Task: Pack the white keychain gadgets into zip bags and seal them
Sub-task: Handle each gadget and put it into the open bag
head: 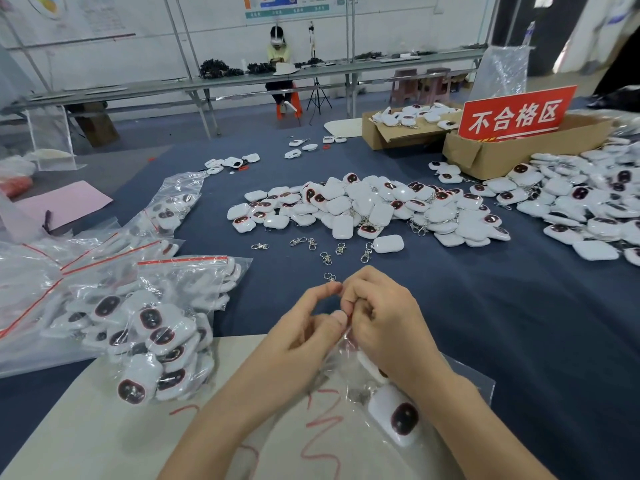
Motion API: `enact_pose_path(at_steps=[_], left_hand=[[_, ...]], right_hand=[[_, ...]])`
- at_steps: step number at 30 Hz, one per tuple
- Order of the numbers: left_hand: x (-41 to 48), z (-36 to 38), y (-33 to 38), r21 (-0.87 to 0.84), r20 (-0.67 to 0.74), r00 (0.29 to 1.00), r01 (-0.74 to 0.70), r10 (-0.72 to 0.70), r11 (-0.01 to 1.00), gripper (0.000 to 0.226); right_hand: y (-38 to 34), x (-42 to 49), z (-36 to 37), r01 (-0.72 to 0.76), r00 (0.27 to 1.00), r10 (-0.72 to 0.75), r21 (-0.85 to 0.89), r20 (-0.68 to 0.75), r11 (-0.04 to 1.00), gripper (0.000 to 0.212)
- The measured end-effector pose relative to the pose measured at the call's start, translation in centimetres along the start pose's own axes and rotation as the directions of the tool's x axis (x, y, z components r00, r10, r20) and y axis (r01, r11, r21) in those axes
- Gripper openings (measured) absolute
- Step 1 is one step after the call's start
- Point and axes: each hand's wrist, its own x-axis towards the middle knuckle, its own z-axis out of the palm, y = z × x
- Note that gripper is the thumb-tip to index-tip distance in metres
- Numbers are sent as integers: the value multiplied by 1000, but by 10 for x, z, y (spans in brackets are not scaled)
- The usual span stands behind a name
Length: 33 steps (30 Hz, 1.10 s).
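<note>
While fingers [330, 289] of left hand [304, 332] and right hand [379, 318] pinch one zip bag [474, 382], one gadget [394, 415] lies inside.

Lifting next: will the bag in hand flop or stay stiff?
Likely floppy: the bag is thin, crinkled film. It'll probably sag toward the gadget inside, hanging bottom-heavy. Glossy film may be slippery.

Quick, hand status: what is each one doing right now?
Left hand: closed, fingers pinching the top of the zip bag.
Right hand: closed, pinching the same zip bag's top edge.
</note>
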Motion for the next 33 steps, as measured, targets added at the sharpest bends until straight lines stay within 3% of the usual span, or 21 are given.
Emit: enact_pose_path(at_steps=[5,7,10,14,16,20,24,28,30,33], left_hand=[[-5,4,-4,84,126,991,-57,46,995,47],[-3,3,-6,99,31,995,-102,100,990,41],[5,-5,-11,158,-229,957,-142,176,977,25],[13,-16,-29,231,-384,915,-36,125,972,20],[19,-18,-37,292,-398,912,20,103,956,21],[29,-22,-44,330,-395,914,46,93,943,22],[31,-24,-47,320,-404,909,38,100,947,23],[30,-25,-47,300,-400,911,22,105,954,24],[30,-26,-47,293,-396,912,18,104,956,24],[29,-27,-48,281,-386,917,9,104,960,24]], right_hand=[[3,2,-3,-139,989,128,163,80,977,33],[1,4,-5,-150,985,122,252,124,956,42],[-1,8,-10,-129,990,103,327,98,936,46],[21,15,-20,-298,937,339,322,-80,899,46],[36,16,-26,-385,893,427,250,-144,888,44],[52,22,-30,-478,867,487,98,-108,873,33],[59,44,-24,-464,886,455,-141,-91,874,33],[67,72,-22,-444,876,482,-403,-8,801,55],[70,81,-23,-383,866,493,-527,81,759,53],[68,85,-26,-331,864,485,-572,136,750,44]])
